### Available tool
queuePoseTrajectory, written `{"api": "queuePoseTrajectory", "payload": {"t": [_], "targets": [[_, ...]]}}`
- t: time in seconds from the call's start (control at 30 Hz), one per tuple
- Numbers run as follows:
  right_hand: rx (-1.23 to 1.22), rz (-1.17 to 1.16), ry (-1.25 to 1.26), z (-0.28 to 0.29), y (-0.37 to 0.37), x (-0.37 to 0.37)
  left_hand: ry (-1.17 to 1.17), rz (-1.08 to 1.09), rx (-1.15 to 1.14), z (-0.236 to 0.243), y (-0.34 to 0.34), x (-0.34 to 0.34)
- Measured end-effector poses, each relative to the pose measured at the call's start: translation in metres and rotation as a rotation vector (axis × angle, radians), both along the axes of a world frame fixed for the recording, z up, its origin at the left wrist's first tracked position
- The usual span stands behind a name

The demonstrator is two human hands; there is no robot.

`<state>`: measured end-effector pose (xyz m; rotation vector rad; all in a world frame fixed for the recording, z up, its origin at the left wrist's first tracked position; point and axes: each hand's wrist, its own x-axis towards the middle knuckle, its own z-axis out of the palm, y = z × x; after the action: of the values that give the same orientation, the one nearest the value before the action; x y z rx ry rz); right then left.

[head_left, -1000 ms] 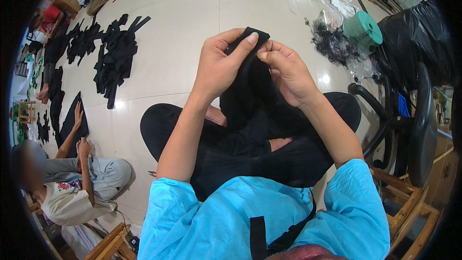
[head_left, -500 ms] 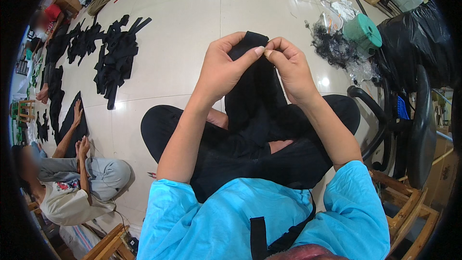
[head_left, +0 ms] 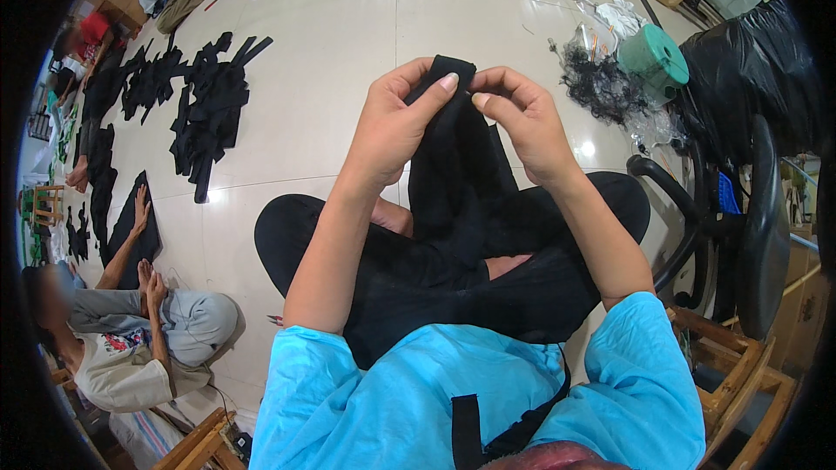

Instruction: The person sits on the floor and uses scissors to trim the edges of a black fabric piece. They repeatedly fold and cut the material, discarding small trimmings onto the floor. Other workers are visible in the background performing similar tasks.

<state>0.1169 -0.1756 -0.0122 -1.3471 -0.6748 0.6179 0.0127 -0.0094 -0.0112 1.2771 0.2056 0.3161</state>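
My left hand (head_left: 396, 113) grips a folded black fabric strip (head_left: 451, 152) near its top end, thumb pressed on the front. Just right of that end, my right hand (head_left: 518, 122) is closed in a pinch at the fabric's edge; a tiny pale thing at its fingertips is too small to name. The fabric hangs down onto my crossed legs (head_left: 296, 235), which are in black trousers.
Co-workers (head_left: 183, 331) sit at left and upper left beside black cut pieces (head_left: 205, 113). At right are a green spool (head_left: 653, 65), tangled black threads (head_left: 583, 78), black plastic bags (head_left: 731, 78), a chair base (head_left: 679, 209) and wooden stools (head_left: 723, 365).
Both hands and the fabric end have shifted slightly left since half a second ago, and my thumb tips have separated a little. A co-worker's hand at the top has left the dark cloth there.
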Motion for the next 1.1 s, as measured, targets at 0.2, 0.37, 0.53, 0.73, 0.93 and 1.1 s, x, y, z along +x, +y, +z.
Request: {"api": "queuePoseTrajectory", "payload": {"t": [0.2, 0.37, 0.53, 0.73, 0.93, 1.1], "targets": [[0.005, 0.061, 0.071, 0.002, 0.000, -0.002, -0.041, 0.032, 0.065, 0.004, -0.002, -0.001], [-0.003, 0.040, 0.096, 0.001, 0.000, -0.003, -0.080, 0.114, 0.085, 0.006, -0.004, -0.001], [0.003, 0.041, 0.247, 0.003, -0.001, -0.003, -0.099, 0.121, 0.127, 0.005, -0.007, 0.000], [0.009, 0.050, 0.274, 0.006, -0.002, -0.006, -0.088, 0.081, 0.169, 0.006, -0.010, -0.002], [0.013, 0.038, 0.338, 0.004, -0.002, -0.004, -0.095, 0.071, 0.175, 0.006, -0.012, -0.001], [0.027, 0.038, 0.376, 0.002, -0.004, 0.000, -0.097, 0.067, 0.244, 0.005, -0.008, -0.002]]}}
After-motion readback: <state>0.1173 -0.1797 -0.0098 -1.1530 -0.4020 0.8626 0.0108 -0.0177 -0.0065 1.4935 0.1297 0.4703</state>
